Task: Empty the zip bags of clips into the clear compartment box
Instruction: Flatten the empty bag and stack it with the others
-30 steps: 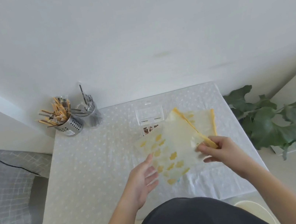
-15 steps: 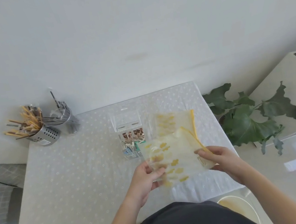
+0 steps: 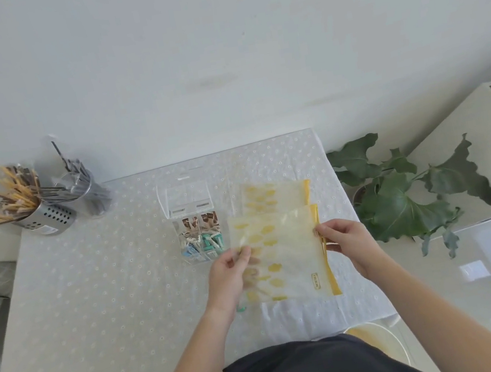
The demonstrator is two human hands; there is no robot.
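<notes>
Yellow-patterned zip bag (image 3: 287, 253) centre frame, stretched flat between hands: left hand (image 3: 229, 273) pinches left edge, right hand (image 3: 348, 242) pinches yellow zip strip. Clear compartment box (image 3: 198, 259) just left; second zip bag (image 3: 275, 197) above.

Translucent yellow-printed plastic zip bag (image 3: 284, 253): small yellow boxed logo (image 3: 316, 280) near zip-side corner, turned sideways, letters too blurred for sure reading. Perforated steel utensil cup (image 3: 53, 216): white sticker (image 3: 48, 230) low on wall, print illegible. Clear plastic compartment box (image 3: 187, 195): two pale strips (image 3: 177, 211) on lid, nothing legible. No other text readable.
</notes>
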